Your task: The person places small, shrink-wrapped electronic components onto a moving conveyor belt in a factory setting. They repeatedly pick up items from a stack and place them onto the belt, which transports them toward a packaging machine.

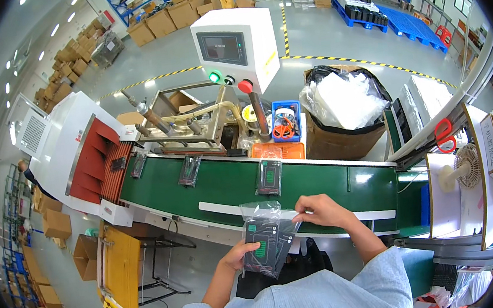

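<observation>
Over the near edge of the green conveyor belt, my left hand grips a dark flat package with green printing in a clear plastic bag. A second similar bagged package fans out behind it to the right. My right hand pinches the clear bag edge at the upper right of these packages. Just beyond my hands, another bagged package lies on the belt. Farther left along the belt are two more, one package near the middle and one package by the machine.
At the belt's left end stands a white machine with red curtain flaps. A white control box rises behind the belt, beside a blue bin and an orange tray. A lined carton holds plastic waste. Red scissors hang right.
</observation>
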`<state>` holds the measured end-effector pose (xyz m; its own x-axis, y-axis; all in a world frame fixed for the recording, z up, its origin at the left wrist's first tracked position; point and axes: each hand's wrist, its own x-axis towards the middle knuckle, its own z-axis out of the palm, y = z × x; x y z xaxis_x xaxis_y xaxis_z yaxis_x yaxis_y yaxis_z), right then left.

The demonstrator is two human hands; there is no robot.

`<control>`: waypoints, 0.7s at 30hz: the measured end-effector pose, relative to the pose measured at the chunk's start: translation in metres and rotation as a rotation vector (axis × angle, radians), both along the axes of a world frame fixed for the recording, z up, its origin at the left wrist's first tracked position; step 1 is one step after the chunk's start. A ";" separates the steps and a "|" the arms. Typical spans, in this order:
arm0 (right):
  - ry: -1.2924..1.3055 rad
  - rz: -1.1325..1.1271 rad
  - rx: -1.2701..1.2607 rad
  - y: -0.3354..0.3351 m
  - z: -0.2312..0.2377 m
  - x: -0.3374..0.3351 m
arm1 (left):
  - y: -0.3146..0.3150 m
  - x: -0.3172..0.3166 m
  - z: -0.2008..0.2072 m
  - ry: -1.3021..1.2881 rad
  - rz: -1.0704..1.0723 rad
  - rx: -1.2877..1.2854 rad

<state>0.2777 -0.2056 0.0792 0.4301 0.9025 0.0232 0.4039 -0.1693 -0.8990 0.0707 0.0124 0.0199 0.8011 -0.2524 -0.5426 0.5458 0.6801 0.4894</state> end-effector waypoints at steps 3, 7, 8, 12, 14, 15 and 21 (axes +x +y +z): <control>0.059 -0.344 0.142 -0.008 -0.011 -0.004 | -0.005 0.005 -0.006 -0.010 0.066 -0.008; 0.488 -0.449 0.149 -0.018 -0.058 -0.029 | -0.020 0.016 -0.001 -0.082 0.105 -0.028; 0.599 -0.349 0.126 -0.022 -0.063 -0.041 | -0.025 0.019 0.000 -0.078 0.109 -0.021; 0.730 -0.372 -0.009 -0.021 -0.045 -0.054 | -0.037 0.026 -0.004 -0.090 0.076 0.031; 0.723 -0.376 0.024 -0.026 -0.051 -0.056 | -0.043 0.031 -0.004 -0.128 0.057 0.100; 0.720 -0.377 0.043 -0.028 -0.055 -0.058 | -0.044 0.033 -0.004 -0.156 0.051 0.155; 0.555 -0.341 0.034 -0.050 -0.059 -0.048 | -0.051 0.058 -0.007 -0.139 0.125 0.166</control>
